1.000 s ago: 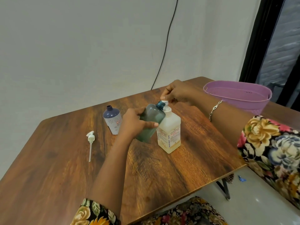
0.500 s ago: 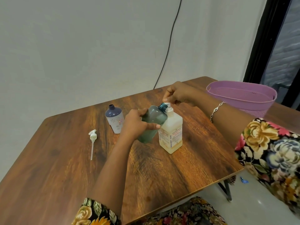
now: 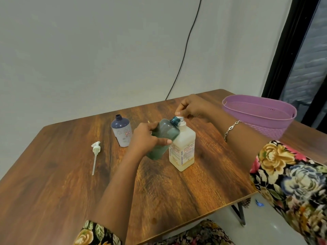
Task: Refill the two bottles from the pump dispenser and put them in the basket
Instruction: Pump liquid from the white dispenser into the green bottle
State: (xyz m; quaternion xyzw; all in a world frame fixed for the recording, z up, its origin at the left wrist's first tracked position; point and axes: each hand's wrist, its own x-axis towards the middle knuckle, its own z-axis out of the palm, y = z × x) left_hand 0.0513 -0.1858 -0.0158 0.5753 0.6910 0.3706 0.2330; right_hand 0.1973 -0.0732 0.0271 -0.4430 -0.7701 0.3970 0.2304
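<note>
My left hand (image 3: 145, 138) grips a translucent green bottle (image 3: 163, 137), tilted with its open blue-green neck against the white pump head of the cream pump dispenser (image 3: 183, 149). That dispenser stands upright mid-table. My right hand (image 3: 192, 107) presses down on the pump head with curled fingers. A purple bottle (image 3: 122, 130) with no cap stands upright to the left. The pink basket (image 3: 260, 117) sits at the table's far right corner.
A loose white pump (image 3: 95, 152) with its long tube lies on the wooden table (image 3: 53, 183) to the left. A black cable (image 3: 184, 50) runs down the wall behind. The table's near right edge drops to a tiled floor.
Both hands, the green bottle and the dispenser hold about the same pose. Only the camera has shifted slightly.
</note>
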